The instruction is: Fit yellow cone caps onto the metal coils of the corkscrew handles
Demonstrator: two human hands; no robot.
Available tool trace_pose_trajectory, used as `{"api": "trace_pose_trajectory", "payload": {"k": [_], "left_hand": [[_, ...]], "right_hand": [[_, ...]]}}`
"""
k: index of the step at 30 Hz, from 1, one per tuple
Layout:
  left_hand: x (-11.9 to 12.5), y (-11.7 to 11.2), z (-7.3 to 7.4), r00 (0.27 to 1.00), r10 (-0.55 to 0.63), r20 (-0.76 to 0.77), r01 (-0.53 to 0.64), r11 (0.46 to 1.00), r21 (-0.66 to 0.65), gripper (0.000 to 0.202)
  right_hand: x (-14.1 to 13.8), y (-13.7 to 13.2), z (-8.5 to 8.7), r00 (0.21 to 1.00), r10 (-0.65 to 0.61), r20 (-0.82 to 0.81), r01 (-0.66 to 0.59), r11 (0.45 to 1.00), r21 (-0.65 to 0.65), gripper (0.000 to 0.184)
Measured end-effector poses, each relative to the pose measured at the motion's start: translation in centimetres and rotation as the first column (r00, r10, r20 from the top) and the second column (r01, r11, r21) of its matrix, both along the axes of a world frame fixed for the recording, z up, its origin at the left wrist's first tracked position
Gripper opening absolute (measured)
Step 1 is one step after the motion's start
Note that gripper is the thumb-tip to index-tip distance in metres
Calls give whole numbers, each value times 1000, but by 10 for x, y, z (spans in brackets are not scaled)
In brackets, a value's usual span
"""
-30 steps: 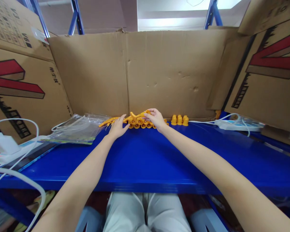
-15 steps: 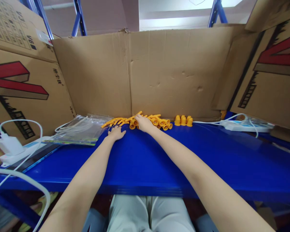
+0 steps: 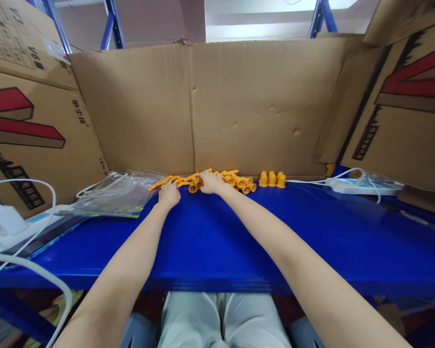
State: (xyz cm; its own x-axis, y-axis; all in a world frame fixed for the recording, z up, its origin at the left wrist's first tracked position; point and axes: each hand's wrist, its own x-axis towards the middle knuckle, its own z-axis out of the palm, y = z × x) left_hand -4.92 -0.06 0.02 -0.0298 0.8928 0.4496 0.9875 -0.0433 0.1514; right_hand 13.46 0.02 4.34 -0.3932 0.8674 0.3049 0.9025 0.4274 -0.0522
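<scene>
A heap of orange plastic parts (image 3: 239,181), with bell-shaped ends and thin stems, lies along the back of the blue shelf (image 3: 217,241) against the cardboard wall. My left hand (image 3: 169,194) rests at the heap's left end, its fingers curled onto the thin orange stems (image 3: 163,181). My right hand (image 3: 210,182) sits on the middle of the heap, fingers closed over a few parts next to an orange bell end (image 3: 193,187). Three small orange caps (image 3: 271,179) stand upright to the right, apart from both hands.
Clear plastic bags (image 3: 112,193) lie left of the heap. A white charger (image 3: 3,218) with cable sits at the far left, a white power strip (image 3: 351,186) with cables at the right. Cardboard sheets (image 3: 261,106) wall in the shelf's back and sides.
My right hand moved left from the heap's right part to its middle and let the raised orange piece down. My left hand went from lying flat to curled at the stems.
</scene>
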Motion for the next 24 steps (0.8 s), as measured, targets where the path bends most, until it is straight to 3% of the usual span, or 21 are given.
{"api": "trace_pose_trajectory", "payload": {"k": [5, 12, 19, 24], "left_hand": [[3, -9, 11, 993, -68, 97, 49, 982, 182, 28], [10, -20, 26, 951, -214, 223, 100, 896, 433, 23], [11, -18, 27, 948, -193, 254, 74, 908, 413, 22], [6, -11, 23, 965, -124, 233, 54, 957, 285, 36]], "right_hand": [[-4, 0, -6, 1000, 0, 21, -1, 999, 53, 40], [-9, 4, -8, 1000, -12, 14, 12, 1000, 3, 37], [-4, 9, -9, 997, 10, -75, -15, 998, -65, 48], [21, 5, 1, 985, 78, -154, -75, 997, 24, 50]]}}
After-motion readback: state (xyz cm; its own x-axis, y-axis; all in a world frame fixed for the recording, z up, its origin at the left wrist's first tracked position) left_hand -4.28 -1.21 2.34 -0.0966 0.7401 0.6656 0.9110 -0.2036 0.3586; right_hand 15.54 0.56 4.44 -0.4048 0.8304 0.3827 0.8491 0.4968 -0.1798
